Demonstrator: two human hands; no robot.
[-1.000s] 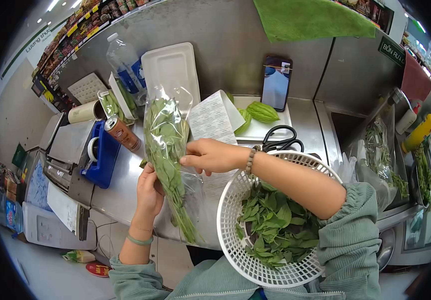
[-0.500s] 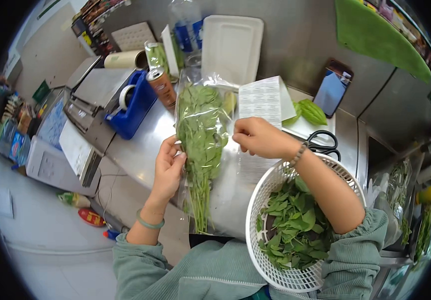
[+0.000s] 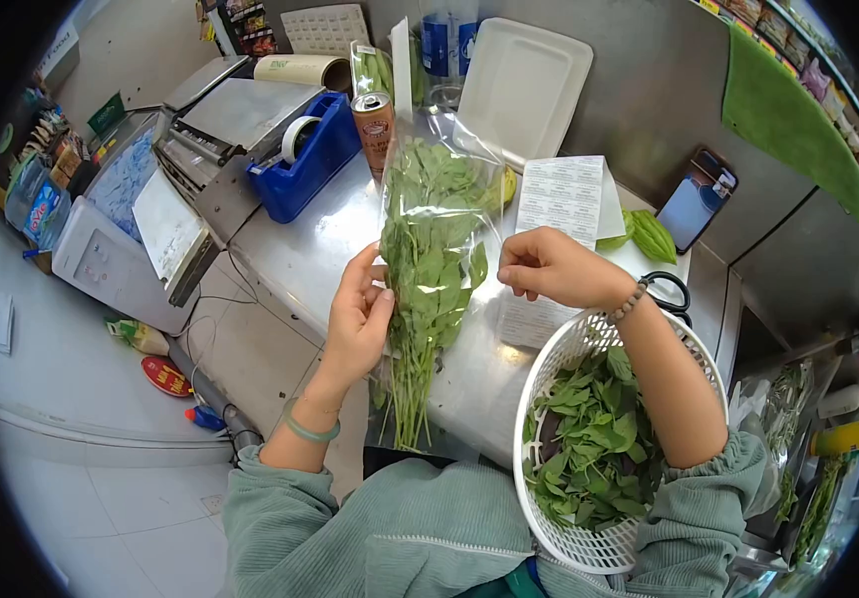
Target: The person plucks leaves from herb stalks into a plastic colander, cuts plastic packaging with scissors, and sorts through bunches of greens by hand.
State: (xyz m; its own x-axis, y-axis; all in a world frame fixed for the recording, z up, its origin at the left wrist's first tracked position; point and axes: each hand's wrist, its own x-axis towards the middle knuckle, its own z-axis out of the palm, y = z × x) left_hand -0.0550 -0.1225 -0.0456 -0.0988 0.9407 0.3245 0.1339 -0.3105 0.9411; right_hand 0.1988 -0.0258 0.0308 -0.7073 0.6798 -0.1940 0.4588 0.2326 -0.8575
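Observation:
A clear plastic bag [image 3: 469,359] of leafy green stems [image 3: 434,239] lies over the steel counter, leaves at the far end and cut stems towards me. My left hand [image 3: 358,309] grips its left edge, thumb on top. My right hand [image 3: 549,269] is closed in a pinch beside the bag's right edge; what its fingertips hold is too small to make out. Under my right forearm, a white slotted basket [image 3: 524,439] contains loose green leaves [image 3: 599,439]. Printed label sheets [image 3: 559,199] lie just beyond my right hand.
Beyond the bag stand a drink can [image 3: 373,130], a blue tape dispenser [image 3: 300,174] and a pale tray [image 3: 529,85]. To the right are black-handled scissors [image 3: 671,289], green ridged vegetables [image 3: 654,236] and a leaning phone [image 3: 697,199]. A scale [image 3: 175,229] stands left.
My view has turned, so the counter and its items appear shifted right. Both hands keep about the same places at the bag's sides.

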